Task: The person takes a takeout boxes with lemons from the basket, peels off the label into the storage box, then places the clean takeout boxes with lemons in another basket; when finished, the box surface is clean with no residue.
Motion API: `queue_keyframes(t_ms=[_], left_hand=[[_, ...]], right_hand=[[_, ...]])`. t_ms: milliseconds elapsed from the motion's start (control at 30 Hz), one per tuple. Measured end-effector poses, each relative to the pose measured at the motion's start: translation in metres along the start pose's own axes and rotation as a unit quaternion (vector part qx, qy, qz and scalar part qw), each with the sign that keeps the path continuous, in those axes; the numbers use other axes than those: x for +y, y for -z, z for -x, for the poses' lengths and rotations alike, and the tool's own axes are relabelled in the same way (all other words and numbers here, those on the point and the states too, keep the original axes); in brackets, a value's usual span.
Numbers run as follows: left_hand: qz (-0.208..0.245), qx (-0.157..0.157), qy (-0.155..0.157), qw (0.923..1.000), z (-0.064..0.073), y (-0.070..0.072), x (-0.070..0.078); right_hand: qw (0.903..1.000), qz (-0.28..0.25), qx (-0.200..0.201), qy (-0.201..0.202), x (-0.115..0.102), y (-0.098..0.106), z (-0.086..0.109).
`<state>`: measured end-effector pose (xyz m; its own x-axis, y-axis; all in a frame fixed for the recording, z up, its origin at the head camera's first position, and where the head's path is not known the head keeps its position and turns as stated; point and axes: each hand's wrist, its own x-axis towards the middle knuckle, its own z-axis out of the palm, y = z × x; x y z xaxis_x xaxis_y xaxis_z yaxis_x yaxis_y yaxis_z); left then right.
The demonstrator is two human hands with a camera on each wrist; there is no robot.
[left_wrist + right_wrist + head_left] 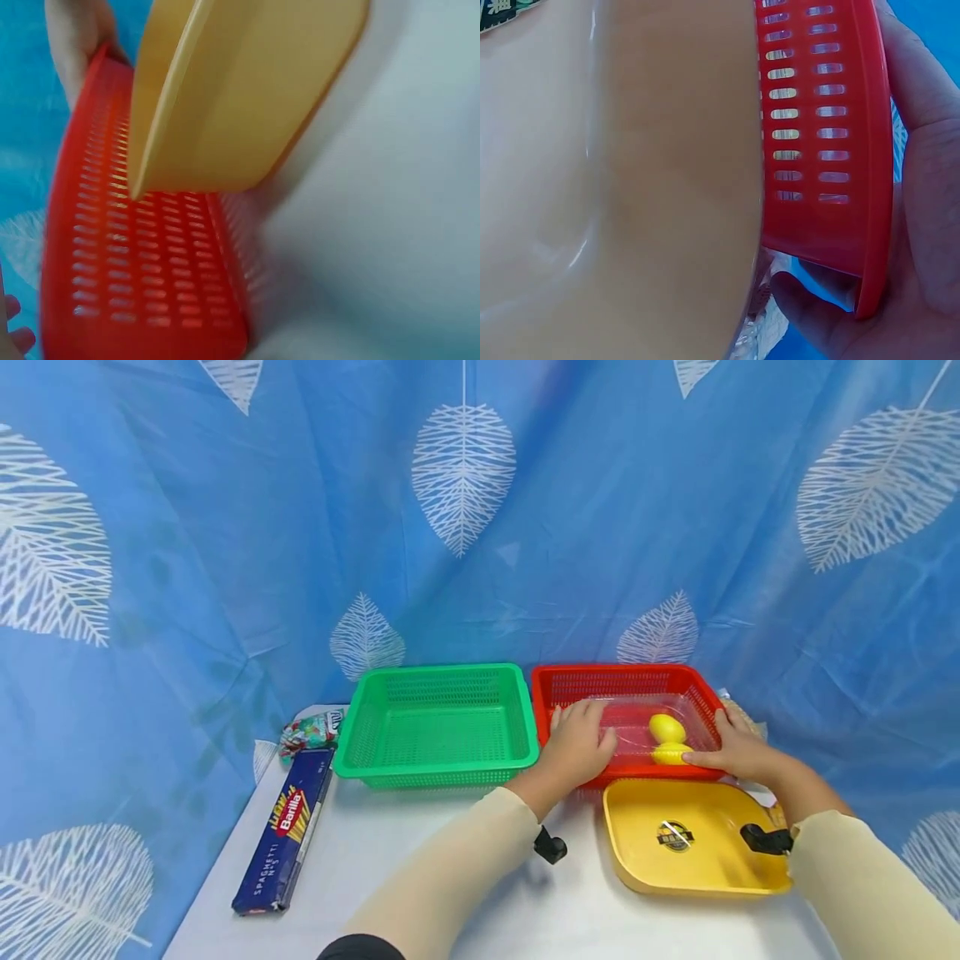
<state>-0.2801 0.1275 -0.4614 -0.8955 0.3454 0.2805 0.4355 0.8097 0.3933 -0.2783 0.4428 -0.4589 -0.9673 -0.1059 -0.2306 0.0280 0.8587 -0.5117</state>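
Observation:
A red basket (pixel 611 674) with slotted walls stands at the back, holding a clear plastic tray (pixel 626 714) and two lemons (pixel 667 728). My right hand (pixel 738 750) grips the basket's right end; the right wrist view shows the thumb over the rim (pixel 877 150) and a finger (pixel 802 300) curled beneath it. Over the left end of the same basket, my left hand (pixel 576 745) reaches with its fingers loosely extended, holding nothing. Its fingertips (pixel 21 337) show at the lower left of the left wrist view, beside the basket wall.
A yellow tray (pixel 697 868) sits directly in front of the red basket. To the left are a green basket (pixel 442 772), a blue Barilla spaghetti box (pixel 288 827) and a colourful packet (pixel 307 735). Packages (pixel 742 714) partly show behind the right hand. A blue curtain (pixel 480 593) hangs behind.

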Motion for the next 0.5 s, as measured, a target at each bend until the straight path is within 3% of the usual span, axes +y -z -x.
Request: queue_keyframes(t_ms=[133, 300, 500], left_hand=[[0.026, -0.004, -0.052, 0.9983, 0.026, 0.018, -0.011], [0.021, 0.003, -0.097, 0.9950, 0.056, 0.049, -0.026], [-0.007, -0.014, -0.096, 0.9952, 0.085, 0.087, -0.056]], right_hand=[[1.0000, 0.000, -0.008, -0.002, 0.002, -0.002, 0.002], [1.0000, 0.004, 0.003, 0.001, 0.003, -0.002, 0.007], [0.9993, 0.009, 0.029, 0.019, -0.003, -0.004, 0.007]])
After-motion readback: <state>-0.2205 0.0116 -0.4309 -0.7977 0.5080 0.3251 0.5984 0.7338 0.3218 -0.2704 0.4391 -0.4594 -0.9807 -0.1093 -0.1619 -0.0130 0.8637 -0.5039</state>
